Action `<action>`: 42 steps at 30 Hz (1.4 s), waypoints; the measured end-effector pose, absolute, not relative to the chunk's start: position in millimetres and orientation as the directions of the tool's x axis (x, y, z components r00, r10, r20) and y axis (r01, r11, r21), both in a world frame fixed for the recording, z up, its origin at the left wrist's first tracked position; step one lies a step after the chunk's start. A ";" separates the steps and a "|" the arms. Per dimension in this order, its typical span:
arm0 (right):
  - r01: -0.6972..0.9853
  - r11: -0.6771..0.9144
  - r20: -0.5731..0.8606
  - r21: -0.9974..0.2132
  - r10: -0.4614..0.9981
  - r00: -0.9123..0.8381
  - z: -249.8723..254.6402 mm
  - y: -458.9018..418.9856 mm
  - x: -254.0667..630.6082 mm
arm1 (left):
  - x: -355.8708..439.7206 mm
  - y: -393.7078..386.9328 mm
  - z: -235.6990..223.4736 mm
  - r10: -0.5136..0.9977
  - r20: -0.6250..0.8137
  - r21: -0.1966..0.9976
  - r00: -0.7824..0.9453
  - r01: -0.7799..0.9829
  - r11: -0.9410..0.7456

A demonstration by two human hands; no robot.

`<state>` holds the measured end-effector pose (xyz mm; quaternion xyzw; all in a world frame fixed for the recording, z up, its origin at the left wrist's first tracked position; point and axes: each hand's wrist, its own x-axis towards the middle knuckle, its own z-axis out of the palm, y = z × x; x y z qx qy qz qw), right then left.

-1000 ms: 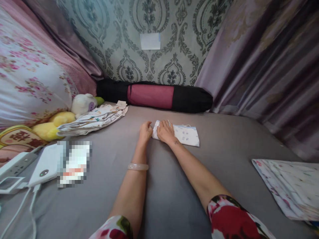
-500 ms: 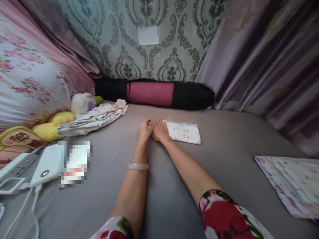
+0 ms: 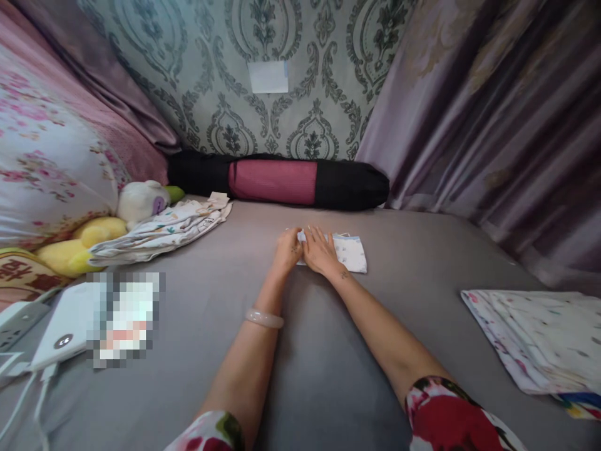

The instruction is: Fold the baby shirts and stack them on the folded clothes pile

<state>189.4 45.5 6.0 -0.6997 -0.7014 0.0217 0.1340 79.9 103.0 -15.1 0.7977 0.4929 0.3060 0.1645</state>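
A folded white cloth (image 3: 353, 254) with small grey-blue prints, a light-blue edge and thin strings lies flat on the grey sheet (image 3: 375, 338). My right hand (image 3: 322, 252) rests palm down across its left half, fingers stretched out and slightly apart. At the cloth's left end is my left hand (image 3: 287, 252), its fingers curled over the edge and the thumb side close to my right hand. The two hands cover much of the cloth's left part. A pale bangle (image 3: 264, 318) circles my left wrist.
To the left lie a heap of printed clothes (image 3: 164, 230), plush toys (image 3: 138, 202), a white power bank (image 3: 70, 322) with cables, and a blurred-out item (image 3: 129, 319). Folded printed cloths (image 3: 539, 332) are stacked at right. A long black-and-red bag (image 3: 275, 181) lies along the wall.
My right hand slid left along the cloth to its end, then came back right. My left hand has moved from beside the cloth onto its left end. The view has turned slightly right.
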 end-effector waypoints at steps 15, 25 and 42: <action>0.977 0.008 0.211 -0.214 0.977 0.038 -19.6 38.8 200.3 | 86.9 88.7 -23.1 0.857 0.157 0.375 0.490 0.773 -0.511; 0.970 -0.064 0.217 -0.232 0.969 0.116 -9.1 33.9 214.3 | 92.3 83.6 -11.8 0.843 0.217 0.361 0.493 0.761 -0.538; 0.949 -0.207 0.128 -0.239 0.962 0.242 -16.6 26.6 235.9 | 99.2 72.5 -12.5 0.844 0.123 0.203 0.522 0.819 -0.536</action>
